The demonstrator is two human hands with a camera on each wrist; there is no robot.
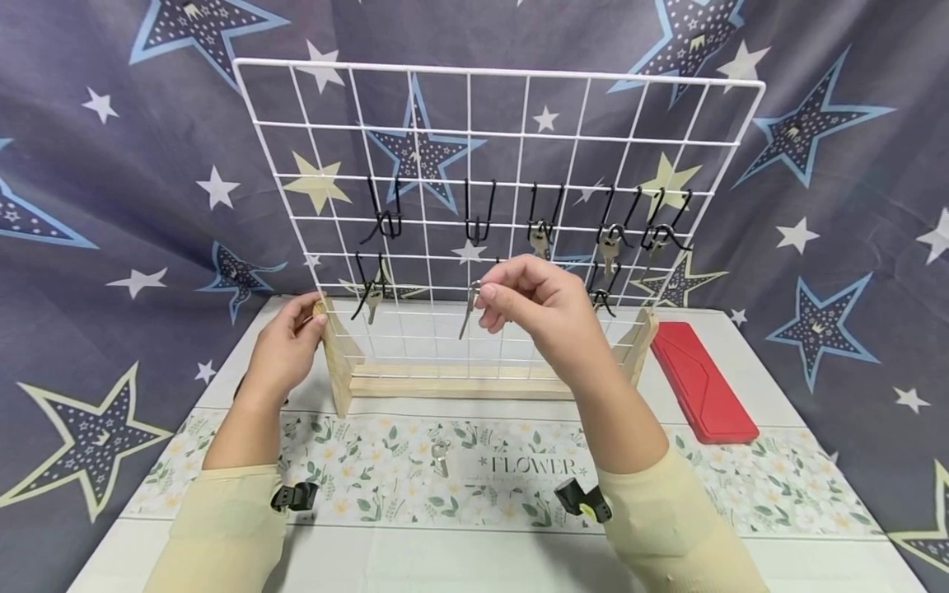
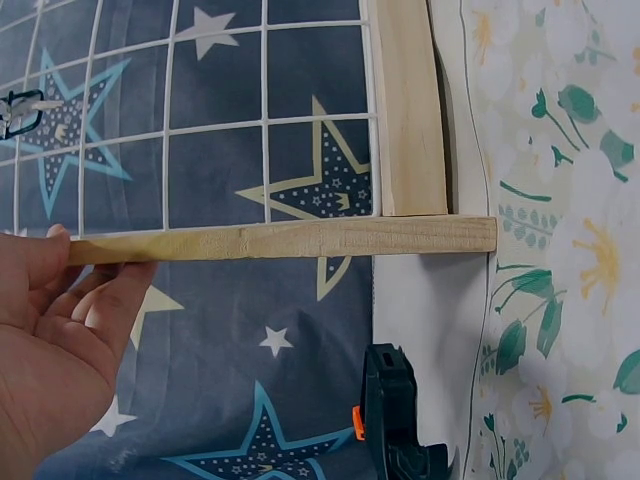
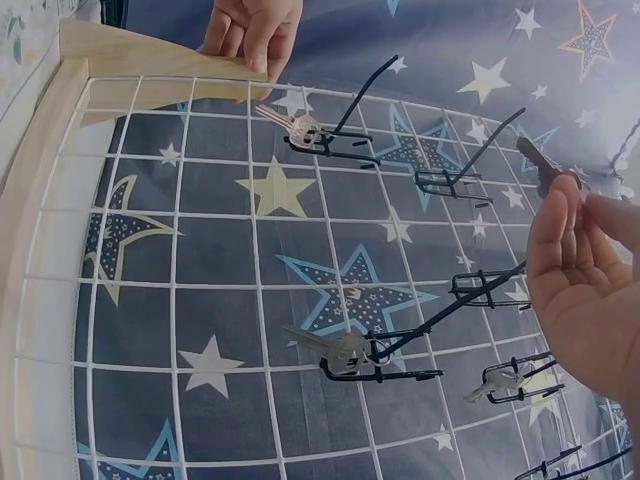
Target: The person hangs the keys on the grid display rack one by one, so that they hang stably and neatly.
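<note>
Between the thumb and fingertips of my right hand [image 1: 541, 309] hangs a metal key [image 1: 468, 315], in front of the middle of a white wire grid [image 1: 445, 129]. The right wrist view shows the same key [image 3: 538, 155] raised beside the grid's black hooks. My left hand [image 1: 285, 350] grips the top of the grid's wooden side support [image 1: 337, 362], thumb on one face and fingers on the other in the left wrist view. Two upper black hooks, a left hook [image 1: 381, 216] and a middle hook [image 1: 479, 218], carry no key. Part of the lower row is hidden behind my right hand.
Keys hang on other hooks, among them a lower left key [image 1: 374, 306] and an upper right key [image 1: 610, 245]. A further key [image 1: 441, 458] lies on the floral mat [image 1: 356, 494]. A red case [image 1: 704, 383] lies right of the stand; a starry curtain [image 1: 815, 206] hangs behind.
</note>
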